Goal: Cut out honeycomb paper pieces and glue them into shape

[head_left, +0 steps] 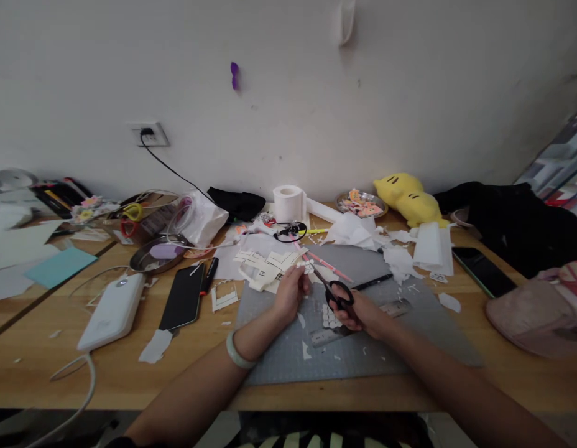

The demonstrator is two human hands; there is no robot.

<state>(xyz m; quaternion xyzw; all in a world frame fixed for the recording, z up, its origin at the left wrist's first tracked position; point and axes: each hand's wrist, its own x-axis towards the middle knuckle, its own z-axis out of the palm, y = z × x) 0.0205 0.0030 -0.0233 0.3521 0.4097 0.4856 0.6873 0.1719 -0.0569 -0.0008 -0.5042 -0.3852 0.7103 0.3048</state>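
My left hand (291,292) is closed, pinching a small white paper piece (308,266) over the cutting mat. In my right hand (358,311) are black-handled scissors (339,294), their blades pointing up and left at the paper piece. Whether the blades touch the paper I cannot tell. Under my right hand lie a cluster of small white rounded pieces (330,316) and a metal ruler (323,336), partly covered by the hand. Cream paper cutouts with black lines (265,269) lie just beyond my left hand. The grey cutting mat (288,364) carries small white scraps.
Left are a black phone (183,297), a white power bank (112,311) with a cable and a metal dish (151,262). A tissue roll (288,204) and a yellow plush toy (412,199) stand at the back. Right are another phone (484,272) and a pink pouch (535,311).
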